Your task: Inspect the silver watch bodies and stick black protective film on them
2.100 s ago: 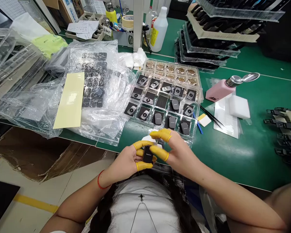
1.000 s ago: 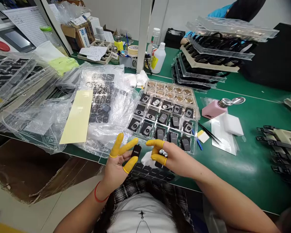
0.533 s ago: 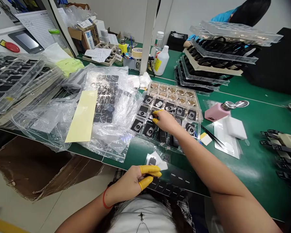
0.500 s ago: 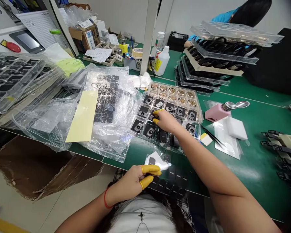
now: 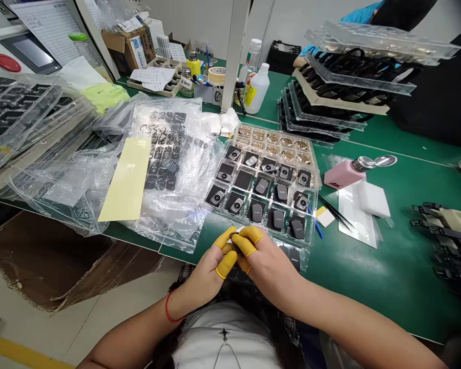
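While pinching with the left hand (image 5: 209, 266), capped in smooth yellow finger covers (image 5: 227, 264), holds a small dark piece (image 5: 235, 247) right at the fingertips, mostly hidden there. Clasps it from the other side with the right hand (image 5: 271, 266), capped likewise, thumb below and fingers above. Just beyond, shows a clear, glossy plastic tray (image 5: 311, 225) of squarish cells: grey watch bodies (image 5: 236, 205) mostly leftward and rearward, plain black lining (image 5: 243, 180) in one cell, dark rounded slabs (image 5: 277, 219) nearer the front, some lettered "hello!". Behind, shows round gold-coloured parts (image 5: 272, 138) in rows. Farther right, offers slim black tweezers (image 5: 336, 212), a glossy pink bottle (image 5: 343, 175) with a metal top, a spongy-looking white block (image 5: 373, 199) and black strap-like pieces (image 5: 441, 228).
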Motion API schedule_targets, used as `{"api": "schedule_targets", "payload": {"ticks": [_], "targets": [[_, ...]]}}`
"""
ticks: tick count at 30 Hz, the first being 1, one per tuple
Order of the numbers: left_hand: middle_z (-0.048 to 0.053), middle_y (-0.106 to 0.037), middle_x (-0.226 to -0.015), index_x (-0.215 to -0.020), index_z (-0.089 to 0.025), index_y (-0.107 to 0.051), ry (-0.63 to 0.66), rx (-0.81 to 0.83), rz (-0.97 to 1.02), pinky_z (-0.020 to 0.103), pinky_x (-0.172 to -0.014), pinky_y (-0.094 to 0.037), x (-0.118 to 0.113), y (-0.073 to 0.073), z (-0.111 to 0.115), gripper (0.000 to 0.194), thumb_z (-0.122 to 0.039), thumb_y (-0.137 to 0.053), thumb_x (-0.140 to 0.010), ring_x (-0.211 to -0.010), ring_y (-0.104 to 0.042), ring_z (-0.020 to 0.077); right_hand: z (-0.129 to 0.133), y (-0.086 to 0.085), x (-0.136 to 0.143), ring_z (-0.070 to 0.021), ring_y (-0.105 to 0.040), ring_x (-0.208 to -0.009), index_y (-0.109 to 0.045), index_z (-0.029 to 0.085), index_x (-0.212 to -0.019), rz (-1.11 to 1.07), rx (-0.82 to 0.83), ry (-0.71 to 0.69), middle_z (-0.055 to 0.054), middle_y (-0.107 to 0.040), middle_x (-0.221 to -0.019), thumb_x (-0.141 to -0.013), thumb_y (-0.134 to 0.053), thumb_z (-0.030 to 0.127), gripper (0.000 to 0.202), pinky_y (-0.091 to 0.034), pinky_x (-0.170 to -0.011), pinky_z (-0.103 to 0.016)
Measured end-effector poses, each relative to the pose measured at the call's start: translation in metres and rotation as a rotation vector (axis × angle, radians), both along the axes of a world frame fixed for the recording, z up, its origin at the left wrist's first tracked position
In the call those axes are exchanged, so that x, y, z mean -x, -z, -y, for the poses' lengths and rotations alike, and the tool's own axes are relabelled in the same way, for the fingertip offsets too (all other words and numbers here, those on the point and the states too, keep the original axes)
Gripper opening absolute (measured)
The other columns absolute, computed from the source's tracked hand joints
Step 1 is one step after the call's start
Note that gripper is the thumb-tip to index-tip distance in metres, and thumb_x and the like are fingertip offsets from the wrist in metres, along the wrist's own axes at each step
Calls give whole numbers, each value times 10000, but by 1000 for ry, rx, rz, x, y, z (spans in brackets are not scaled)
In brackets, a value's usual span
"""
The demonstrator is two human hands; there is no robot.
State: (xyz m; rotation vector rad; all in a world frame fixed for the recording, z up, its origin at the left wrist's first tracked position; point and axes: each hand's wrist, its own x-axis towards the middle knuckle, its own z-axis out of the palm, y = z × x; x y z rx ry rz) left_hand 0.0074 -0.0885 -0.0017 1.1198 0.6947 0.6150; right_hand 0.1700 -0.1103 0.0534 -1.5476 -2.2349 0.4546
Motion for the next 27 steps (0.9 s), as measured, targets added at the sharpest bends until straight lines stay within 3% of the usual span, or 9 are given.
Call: {"api": "schedule_targets", "payload": {"ticks": [2, 4, 7, 9, 12, 16, 19, 22, 27], "targets": [[69, -428, -1470, -1415, -242, -388, -1, -8, -30, 319, -1126, -326, -1, -2, 1, 514, -398, -480, -935, -1353, -394, 213, 9, 3, -4, -224, -567, -886, -585, 200, -1005, -144, 99, -37, -100, -575, -1011, -859, -564, 154, 154, -538, -764, -389], [74, -448, -1452, -1423, -241, -373, 29, 15, -29, 322, -1110, -347, -2, -3, 3, 517, -380, -479, -937, -1306, -452, 216, 9, 3, -13, -190, -575, -863, -568, 209, -1032, -310, 176, 16, -77, -569, -1016, -856, -569, 167, 181, -541, -763, -363], [101, -535, -1361, -1482, -258, -217, 129, 82, 15, 356, -1016, -437, -3, -6, 8, 602, -345, -471, -943, -1136, -587, 207, 6, 3, -25, -153, -579, -742, -561, 205, -1029, -436, 310, 142, -38, -583, -908, -871, -525, 165, 167, -530, -678, -323], [106, -539, -1347, -1498, -283, -99, 179, 94, 40, 350, -972, -462, -5, -9, 11, 742, -280, -547, -907, -1097, -603, 195, 8, 2, -27, -153, -576, -715, -577, 201, -997, -429, 384, 143, -29, -604, -866, -871, -509, 148, 153, -510, -641, -312], [98, -534, -1337, -1476, -287, -168, 205, 60, 37, 321, -964, -455, -9, -13, 15, 816, -177, -649, -826, -1113, -585, 187, 16, 5, -24, -190, -563, -841, -616, 206, -933, -342, 255, 95, -53, -622, -930, -868, -519, 118, 146, -490, -723, -347], [84, -608, -1200, -1329, -220, -418, 207, 69, 22, 299, -904, -475, -14, -13, 17, 542, -152, -625, -833, -1039, -608, 180, 31, 10, -21, -209, -524, -875, -629, 196, -905, -258, 52, 46, -85, -613, -966, -896, -496, 110, 158, -471, -762, -376], [78, -606, -1196, -1276, -213, -438, 167, 115, 28, 283, -906, -468, -15, -10, 16, 499, -160, -642, -823, -1052, -602, 172, 38, 10, -24, -197, -537, -891, -605, 197, -938, -338, 116, 6, -68, -613, -949, -885, -555, 143, 91, -480, -778, -354], [74, -600, -1201, -1304, -227, -392, 163, 159, 25, 279, -901, -470, -14, -9, 15, 579, -175, -677, -803, -1042, -602, 163, 43, 7, -24, -187, -537, -887, -590, 198, -960, -357, 172, -19, -62, -595, -963, -871, -599, 178, 92, -485, -772, -333], [63, -595, -1202, -1275, -232, -452, 250, 108, -35, 280, -896, -468, -12, -14, 16, 545, -203, -700, -791, -1043, -604, 165, 40, 5, -24, -158, -547, -811, -574, 197, -802, -391, 153, -94, -36, -599, -864, -899, -527, 123, 130, -477, -715, -282]]}}
